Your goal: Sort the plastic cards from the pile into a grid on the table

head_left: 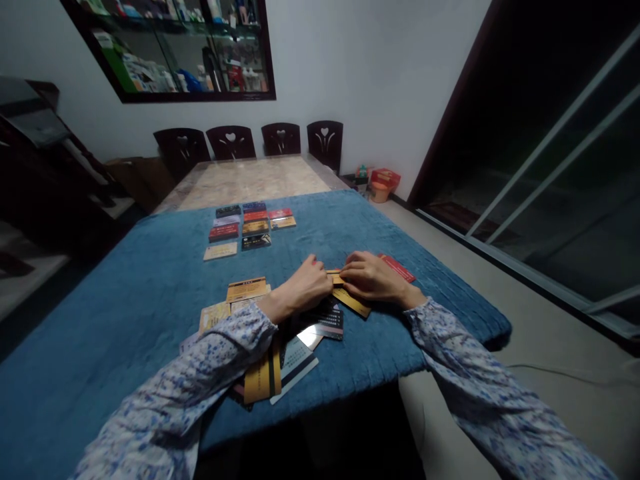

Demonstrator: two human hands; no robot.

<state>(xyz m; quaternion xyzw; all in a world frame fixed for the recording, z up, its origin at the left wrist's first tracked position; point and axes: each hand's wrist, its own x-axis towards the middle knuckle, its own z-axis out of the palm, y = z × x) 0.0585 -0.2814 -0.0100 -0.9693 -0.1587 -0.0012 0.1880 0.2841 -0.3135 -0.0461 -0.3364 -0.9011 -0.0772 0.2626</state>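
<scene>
My left hand (306,285) and my right hand (371,277) meet over the blue cloth (125,300), both with fingers curled on a small stack of yellow cards (350,299) between them. A red card (399,268) pokes out beyond my right hand. Loose cards (280,347) in gold, black and silver lie scattered under and beside my left forearm. Farther off, several cards (250,227) sit in neat rows on the cloth.
The cloth covers the near half of a long table; bare tabletop (250,180) lies beyond, with dark chairs (280,139) at the far end. A glass cabinet (180,47) hangs on the wall. Sliding glass doors (550,200) stand to the right.
</scene>
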